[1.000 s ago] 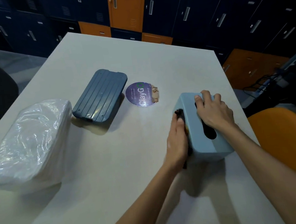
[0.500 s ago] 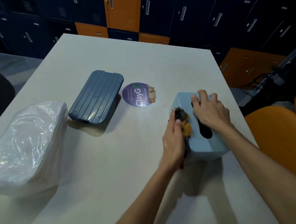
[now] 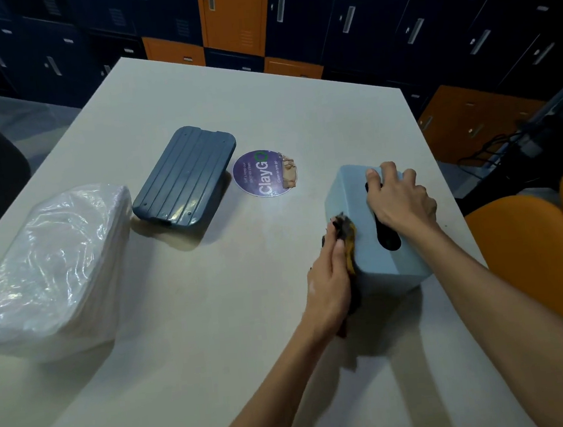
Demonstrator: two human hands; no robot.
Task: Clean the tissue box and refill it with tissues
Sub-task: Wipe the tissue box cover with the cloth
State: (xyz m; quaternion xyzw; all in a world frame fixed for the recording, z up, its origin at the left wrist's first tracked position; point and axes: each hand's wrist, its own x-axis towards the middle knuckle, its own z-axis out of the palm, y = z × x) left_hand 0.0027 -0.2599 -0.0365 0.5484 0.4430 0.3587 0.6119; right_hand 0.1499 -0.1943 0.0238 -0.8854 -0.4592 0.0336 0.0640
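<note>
- We find the left hand (image 3: 329, 277) pressing a dark and yellow cloth (image 3: 348, 238) against the left wall of the tissue box (image 3: 350, 193), with the thumb pinching the cloth's upper edge.
- The right hand (image 3: 399, 198) lies on the box top, fingers curled over its far edge and palm covering part of the slot.
- The box stands between both hands, at the right side of the table (image 3: 218, 357).
- Further left we note a round sticker (image 3: 264, 173), a ribbed blue cover (image 3: 184, 178) and a wrapped tissue pack (image 3: 51, 266).
</note>
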